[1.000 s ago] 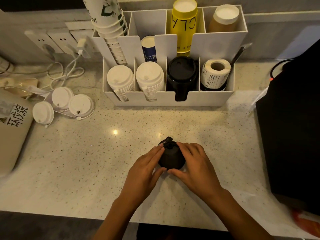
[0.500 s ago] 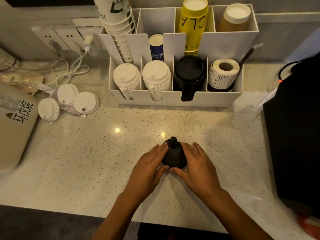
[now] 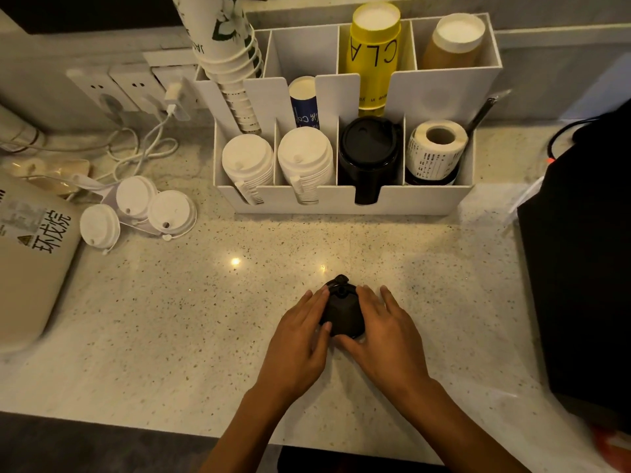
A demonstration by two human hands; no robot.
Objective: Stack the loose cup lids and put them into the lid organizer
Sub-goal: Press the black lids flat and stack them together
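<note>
A small stack of black cup lids rests on the speckled counter in front of me. My left hand cups its left side and my right hand cups its right side, fingers curved against it. Behind it stands the white lid organizer. Its front row holds two stacks of white lids, a stack of black lids and a label roll. Three loose white lids lie on the counter at the left.
Paper cup stacks and a yellow cup stack fill the organizer's back row. Wall sockets with a white charger cable sit at the back left. A beige appliance is at the left edge, a black machine at the right.
Both hands have stayed cupped around the black lid stack, fingers straightening slightly along its sides. The camera has shifted a little, so the organizer appears further right.
</note>
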